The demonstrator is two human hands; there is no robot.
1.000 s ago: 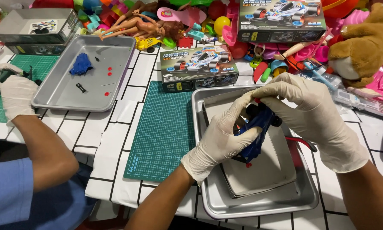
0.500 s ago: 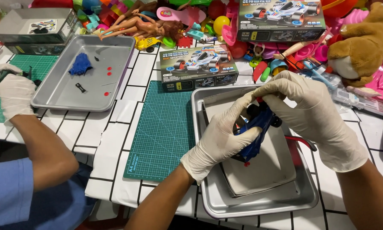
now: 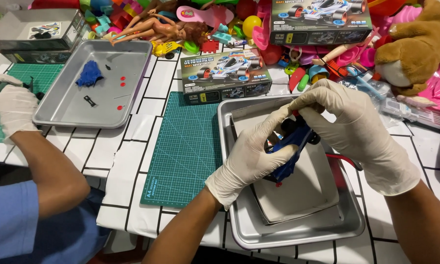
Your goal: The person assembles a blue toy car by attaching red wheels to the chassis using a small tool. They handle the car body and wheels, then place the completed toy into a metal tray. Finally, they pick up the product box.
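Both my hands wear white gloves and hold a blue toy car [image 3: 291, 146] with black wheels above a metal tray [image 3: 298, 230]. My left hand [image 3: 251, 156] grips the car's lower side. My right hand [image 3: 349, 129] closes over its upper end, fingers on a wheel. A grey box lid [image 3: 303, 190] lies inside the tray under the car. A red cable [image 3: 344, 160] peeks out beneath my right hand.
A green cutting mat [image 3: 185, 146] lies left of the tray, a toy car box [image 3: 225, 76] behind it. Another person's gloved hand [image 3: 14, 110] rests by a second tray [image 3: 73, 112] holding blue parts [image 3: 89, 74]. Toys, dolls and a plush animal [image 3: 415, 46] crowd the back.
My hands have shifted only slightly on the blue car; it stays over the tray. The other person's hand barely moved.
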